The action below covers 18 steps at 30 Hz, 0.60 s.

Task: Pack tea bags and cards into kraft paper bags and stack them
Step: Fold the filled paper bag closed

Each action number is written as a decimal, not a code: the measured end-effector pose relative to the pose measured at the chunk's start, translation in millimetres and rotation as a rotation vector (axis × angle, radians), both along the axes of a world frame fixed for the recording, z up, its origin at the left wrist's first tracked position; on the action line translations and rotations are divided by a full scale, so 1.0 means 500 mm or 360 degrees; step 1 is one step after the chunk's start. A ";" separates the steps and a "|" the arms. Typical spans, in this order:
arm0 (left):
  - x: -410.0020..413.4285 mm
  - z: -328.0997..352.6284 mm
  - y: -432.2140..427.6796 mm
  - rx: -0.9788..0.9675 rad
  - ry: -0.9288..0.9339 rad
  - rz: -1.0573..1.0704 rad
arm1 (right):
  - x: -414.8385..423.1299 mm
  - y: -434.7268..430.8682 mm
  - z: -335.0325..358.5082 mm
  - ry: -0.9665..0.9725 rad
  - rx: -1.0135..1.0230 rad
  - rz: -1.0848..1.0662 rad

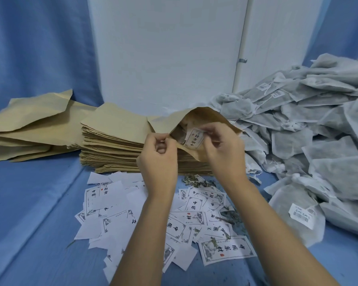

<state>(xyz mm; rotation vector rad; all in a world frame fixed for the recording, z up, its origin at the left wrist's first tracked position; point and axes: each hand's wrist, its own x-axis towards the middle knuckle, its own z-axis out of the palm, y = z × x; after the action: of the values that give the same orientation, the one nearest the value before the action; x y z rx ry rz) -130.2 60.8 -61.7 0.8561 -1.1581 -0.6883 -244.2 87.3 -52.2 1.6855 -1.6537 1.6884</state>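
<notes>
An open kraft paper bag (203, 116) is held up in the middle of the view, mouth toward me. My left hand (158, 159) pinches the near edge of its mouth. My right hand (223, 149) pinches a white printed card (193, 139) that sits partly inside the mouth, over a tea bag half hidden within. Loose cards (196, 217) lie scattered on the blue cloth below my arms. A big heap of white tea bags (310, 133) fills the right side.
A tall stack of flat kraft bags (112, 145) stands behind my left hand, with a looser pile of kraft bags (29, 122) at far left. Dried leaf crumbs (198, 181) lie among the cards. A white wall panel (165, 50) and blue curtain (35, 44) stand behind.
</notes>
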 end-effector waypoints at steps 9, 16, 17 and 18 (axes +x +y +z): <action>-0.009 -0.002 0.012 -0.0139 -0.0034 0.0033 | 0.002 -0.006 -0.003 0.0383 0.0332 -0.0377; -0.007 -0.005 0.011 -0.0116 0.0062 0.0026 | 0.000 -0.009 0.002 0.0471 0.0591 -0.0213; -0.007 -0.005 0.011 -0.0109 0.0094 0.0024 | -0.001 -0.008 0.003 0.0514 0.0628 -0.0223; -0.007 -0.004 0.011 -0.0112 0.0113 0.0022 | -0.002 -0.008 0.003 0.0569 0.0657 -0.0261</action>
<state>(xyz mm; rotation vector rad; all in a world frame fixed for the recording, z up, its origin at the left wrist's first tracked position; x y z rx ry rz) -133.9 66.4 -63.8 0.7739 -1.1057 -0.6578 -245.0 83.5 -50.8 1.8271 -1.9785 0.9451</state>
